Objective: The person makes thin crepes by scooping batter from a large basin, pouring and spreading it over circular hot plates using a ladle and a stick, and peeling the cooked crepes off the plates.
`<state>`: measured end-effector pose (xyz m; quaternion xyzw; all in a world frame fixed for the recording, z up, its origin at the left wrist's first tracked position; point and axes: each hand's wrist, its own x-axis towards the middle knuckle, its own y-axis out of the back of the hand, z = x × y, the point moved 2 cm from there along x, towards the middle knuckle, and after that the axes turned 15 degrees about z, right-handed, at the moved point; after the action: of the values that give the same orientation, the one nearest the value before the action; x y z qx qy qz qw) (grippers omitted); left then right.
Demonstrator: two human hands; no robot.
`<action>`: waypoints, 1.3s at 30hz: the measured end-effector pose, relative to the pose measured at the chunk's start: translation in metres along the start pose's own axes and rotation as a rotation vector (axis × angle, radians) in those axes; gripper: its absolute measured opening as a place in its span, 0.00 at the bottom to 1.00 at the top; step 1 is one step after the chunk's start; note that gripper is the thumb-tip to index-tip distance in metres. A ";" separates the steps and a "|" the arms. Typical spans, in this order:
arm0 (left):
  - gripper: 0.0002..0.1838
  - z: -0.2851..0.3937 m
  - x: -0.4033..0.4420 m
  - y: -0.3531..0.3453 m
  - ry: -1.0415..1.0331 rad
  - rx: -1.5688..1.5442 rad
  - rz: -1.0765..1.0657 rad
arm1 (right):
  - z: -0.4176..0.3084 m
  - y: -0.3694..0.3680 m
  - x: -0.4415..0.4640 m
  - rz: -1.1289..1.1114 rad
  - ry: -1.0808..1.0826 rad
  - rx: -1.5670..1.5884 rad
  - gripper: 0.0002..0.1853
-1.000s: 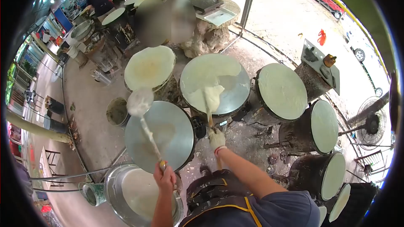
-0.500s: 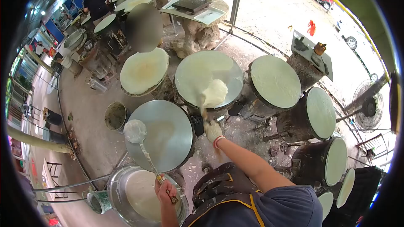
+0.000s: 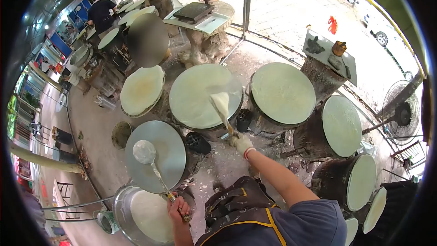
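Observation:
My left hand point(image 3: 178, 210) is closed around the handle of a long ladle point(image 3: 144, 151). The ladle's batter-coated bowl is over a bare grey round griddle point(image 3: 159, 173). Below that griddle stands a large metal pot point(image 3: 119, 207) of pale batter point(image 3: 152, 214). My right hand point(image 3: 241, 143), in a whitish glove, grips the handle of a flat spreader point(image 3: 222, 105) whose blade is covered in pale batter. The blade is at the middle griddle, over a wide layer of batter point(image 3: 198, 93); a grey patch of metal shows at the griddle's right side.
More batter-covered griddles stand around me, including one at the right point(image 3: 283, 93) and one at the far left point(image 3: 142, 92). A bucket point(image 3: 121, 135) stands on the floor at left. Behind are a scale point(image 3: 195, 12) and a person point(image 3: 102, 14). A fan point(image 3: 401, 113) is at right.
The spreader has swung across the middle griddle, and the batter layer now covers more of it. My left hand still holds the ladle over the bare griddle. The whole view has shifted slightly.

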<state>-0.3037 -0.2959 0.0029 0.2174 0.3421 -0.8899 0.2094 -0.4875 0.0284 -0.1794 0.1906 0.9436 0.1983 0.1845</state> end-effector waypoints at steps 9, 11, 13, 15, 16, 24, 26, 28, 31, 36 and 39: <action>0.13 -0.067 -0.018 -0.101 0.070 -0.140 -0.115 | -0.051 0.098 0.037 -0.103 0.295 -0.351 0.19; 0.12 -0.076 -0.021 -0.117 0.039 -0.098 -0.070 | -0.061 0.090 0.065 -0.102 0.340 -0.377 0.19; 0.11 -0.080 -0.019 -0.128 0.011 -0.039 -0.028 | -0.065 0.092 0.065 -0.158 0.303 -0.332 0.19; 0.10 -0.084 -0.013 -0.128 -0.018 0.028 0.024 | -0.044 0.092 0.042 -0.353 0.544 -0.406 0.20; 0.10 -0.086 -0.010 -0.128 -0.011 0.028 0.025 | -0.039 0.104 0.025 -0.431 0.510 -0.318 0.19; 0.10 -0.084 0.013 -0.103 0.131 -0.021 0.042 | -0.087 0.092 0.137 0.077 0.235 -0.464 0.18; 0.10 -0.077 0.020 -0.099 0.175 -0.038 0.039 | -0.128 0.080 0.156 0.147 0.253 -0.413 0.18; 0.10 -0.071 0.023 -0.099 0.210 -0.073 0.039 | -0.135 0.078 0.137 0.036 0.271 -0.350 0.18; 0.10 -0.062 0.030 -0.092 0.236 -0.065 0.012 | -0.082 0.058 0.099 -0.135 0.346 -0.195 0.23; 0.09 -0.054 0.051 -0.076 0.276 -0.008 0.006 | -0.067 0.056 0.067 0.193 -0.199 0.567 0.17; 0.09 -0.055 0.055 -0.089 0.286 0.032 0.010 | -0.068 0.030 0.088 0.152 -0.062 0.297 0.17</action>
<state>-0.3814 -0.2095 -0.0175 0.3469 0.3529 -0.8542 0.1597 -0.5835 0.0710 -0.1320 0.2926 0.9392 0.0644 0.1676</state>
